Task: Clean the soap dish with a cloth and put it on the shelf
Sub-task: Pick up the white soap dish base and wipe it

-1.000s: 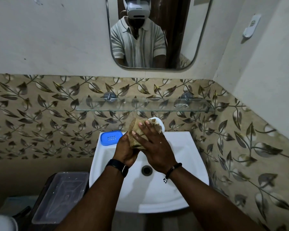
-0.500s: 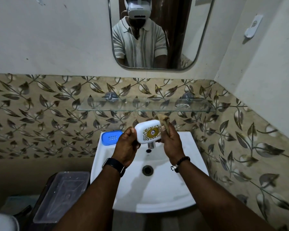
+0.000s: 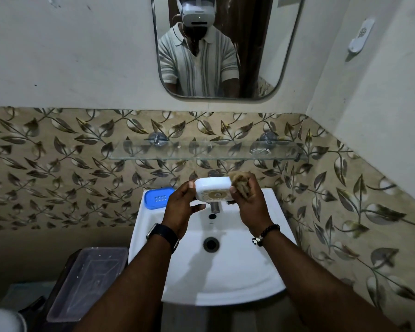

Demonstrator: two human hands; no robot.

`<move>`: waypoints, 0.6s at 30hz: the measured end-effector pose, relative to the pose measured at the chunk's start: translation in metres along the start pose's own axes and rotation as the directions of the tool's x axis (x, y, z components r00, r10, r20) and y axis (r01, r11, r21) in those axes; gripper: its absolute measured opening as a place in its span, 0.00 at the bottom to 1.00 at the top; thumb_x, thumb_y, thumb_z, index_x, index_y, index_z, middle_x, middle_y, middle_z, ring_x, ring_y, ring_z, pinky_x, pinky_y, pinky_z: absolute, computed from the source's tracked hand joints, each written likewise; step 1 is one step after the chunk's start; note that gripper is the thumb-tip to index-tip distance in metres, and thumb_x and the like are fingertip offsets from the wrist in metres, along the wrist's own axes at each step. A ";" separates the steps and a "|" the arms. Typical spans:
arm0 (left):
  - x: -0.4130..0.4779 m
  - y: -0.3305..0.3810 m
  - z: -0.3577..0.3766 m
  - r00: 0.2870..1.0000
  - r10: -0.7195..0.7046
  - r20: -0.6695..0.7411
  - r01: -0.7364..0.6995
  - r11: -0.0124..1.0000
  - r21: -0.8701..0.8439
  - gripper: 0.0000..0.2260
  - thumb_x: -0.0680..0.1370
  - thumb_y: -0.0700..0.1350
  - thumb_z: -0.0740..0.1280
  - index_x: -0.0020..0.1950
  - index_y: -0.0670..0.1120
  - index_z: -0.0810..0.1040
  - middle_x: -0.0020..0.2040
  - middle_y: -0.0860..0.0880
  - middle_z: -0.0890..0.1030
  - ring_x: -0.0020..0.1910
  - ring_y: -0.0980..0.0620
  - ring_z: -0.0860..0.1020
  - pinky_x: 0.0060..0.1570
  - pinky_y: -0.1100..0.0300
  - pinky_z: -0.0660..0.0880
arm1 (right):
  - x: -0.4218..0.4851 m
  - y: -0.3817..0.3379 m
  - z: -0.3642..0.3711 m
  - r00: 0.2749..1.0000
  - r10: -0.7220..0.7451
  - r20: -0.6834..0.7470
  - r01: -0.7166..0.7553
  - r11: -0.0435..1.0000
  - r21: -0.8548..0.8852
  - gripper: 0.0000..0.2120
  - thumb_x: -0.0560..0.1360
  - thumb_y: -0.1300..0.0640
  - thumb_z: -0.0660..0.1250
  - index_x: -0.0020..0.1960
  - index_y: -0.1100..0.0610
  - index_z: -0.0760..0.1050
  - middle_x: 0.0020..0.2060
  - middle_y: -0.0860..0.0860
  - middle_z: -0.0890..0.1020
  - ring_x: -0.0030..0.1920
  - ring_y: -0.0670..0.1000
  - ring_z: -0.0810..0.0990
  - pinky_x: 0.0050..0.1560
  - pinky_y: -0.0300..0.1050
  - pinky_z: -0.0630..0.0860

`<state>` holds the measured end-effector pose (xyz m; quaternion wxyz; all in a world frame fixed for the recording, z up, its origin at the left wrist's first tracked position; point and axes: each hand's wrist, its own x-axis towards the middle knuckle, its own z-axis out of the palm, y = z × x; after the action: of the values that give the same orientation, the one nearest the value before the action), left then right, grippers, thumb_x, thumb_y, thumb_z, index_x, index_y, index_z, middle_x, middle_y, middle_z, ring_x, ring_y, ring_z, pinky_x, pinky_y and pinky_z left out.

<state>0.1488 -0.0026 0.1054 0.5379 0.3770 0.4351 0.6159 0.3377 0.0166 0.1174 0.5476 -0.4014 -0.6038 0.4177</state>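
A white soap dish (image 3: 213, 188) with a gold emblem on its near face is held over the back of the sink, in front of the tap. My left hand (image 3: 181, 207) grips its left end. My right hand (image 3: 250, 203) holds a bunched brown cloth (image 3: 240, 183) pressed against the dish's right end. A glass shelf (image 3: 201, 153) is fixed to the leaf-patterned tiles just above the hands, with nothing on its middle.
A white sink (image 3: 211, 267) lies below, its drain (image 3: 211, 243) in the middle. A blue soap dish (image 3: 158, 198) sits on the sink's back left corner. A clear plastic tray (image 3: 89, 281) rests on a dark stand at lower left. A mirror (image 3: 225, 46) hangs above.
The cloth has come off the dish's face and moved to its right end. The dish has turned flatter and lifted slightly toward the shelf.
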 end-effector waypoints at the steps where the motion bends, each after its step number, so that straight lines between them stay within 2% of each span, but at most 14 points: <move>1: 0.000 0.001 0.000 0.998 -0.061 -0.004 0.061 0.996 -0.066 0.13 0.82 0.52 0.63 0.59 0.48 0.83 0.55 0.43 0.85 0.52 0.44 0.84 0.47 0.50 0.82 | -0.001 0.001 0.000 0.999 -0.041 0.034 0.042 0.998 -0.045 0.13 0.77 0.59 0.69 0.59 0.51 0.71 0.53 0.45 0.80 0.55 0.48 0.79 0.50 0.44 0.80; 3: 0.002 0.002 0.000 0.988 -0.154 -0.015 0.149 0.970 -0.190 0.16 0.82 0.52 0.63 0.61 0.41 0.80 0.55 0.40 0.85 0.52 0.41 0.84 0.48 0.50 0.82 | -0.002 0.002 -0.002 0.990 -0.111 0.087 0.122 0.984 -0.133 0.14 0.76 0.63 0.69 0.60 0.55 0.72 0.54 0.43 0.80 0.56 0.44 0.79 0.52 0.36 0.76; 6: 0.004 0.003 -0.003 0.973 -0.229 -0.016 0.215 0.932 -0.293 0.13 0.82 0.42 0.65 0.60 0.34 0.77 0.59 0.34 0.81 0.57 0.36 0.82 0.51 0.49 0.83 | 0.001 0.005 -0.007 0.966 -0.203 0.162 0.243 0.926 -0.287 0.14 0.75 0.63 0.71 0.58 0.56 0.74 0.55 0.50 0.79 0.58 0.50 0.78 0.57 0.45 0.76; 9: 0.004 0.003 -0.011 0.965 -0.258 0.042 0.257 0.907 -0.334 0.12 0.80 0.36 0.64 0.61 0.31 0.77 0.63 0.33 0.79 0.60 0.36 0.81 0.54 0.48 0.82 | 0.002 0.008 -0.012 0.933 -0.275 0.234 0.340 0.885 -0.318 0.14 0.74 0.65 0.71 0.57 0.54 0.74 0.55 0.52 0.78 0.59 0.55 0.77 0.60 0.51 0.74; 12: 0.002 0.001 -0.019 0.960 -0.266 0.090 0.281 0.895 -0.348 0.14 0.79 0.34 0.65 0.63 0.32 0.76 0.63 0.34 0.80 0.60 0.37 0.81 0.50 0.49 0.82 | 0.005 0.008 -0.017 0.924 -0.267 0.273 0.354 0.868 -0.349 0.12 0.75 0.61 0.70 0.58 0.58 0.75 0.57 0.54 0.78 0.61 0.56 0.76 0.63 0.54 0.73; 15: -0.001 0.000 -0.022 0.952 -0.266 0.148 0.302 0.889 -0.343 0.16 0.77 0.32 0.67 0.65 0.35 0.77 0.62 0.36 0.81 0.58 0.36 0.81 0.50 0.47 0.82 | 0.008 0.006 -0.017 0.913 -0.267 0.308 0.390 0.794 -0.466 0.12 0.76 0.55 0.68 0.57 0.58 0.77 0.56 0.53 0.79 0.58 0.56 0.74 0.60 0.53 0.72; 18: -0.003 -0.001 -0.018 0.954 -0.237 0.184 0.284 0.911 -0.300 0.19 0.75 0.29 0.68 0.65 0.39 0.77 0.56 0.37 0.83 0.55 0.36 0.83 0.49 0.47 0.82 | 0.007 0.003 -0.010 0.939 -0.227 0.258 0.341 0.712 -0.614 0.11 0.73 0.58 0.70 0.55 0.57 0.80 0.55 0.52 0.77 0.57 0.55 0.70 0.59 0.52 0.70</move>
<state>0.1327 -0.0082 0.0981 0.6997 0.2657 0.3349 0.5724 0.3468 0.0251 0.1176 0.3805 -0.4325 -0.8079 0.1243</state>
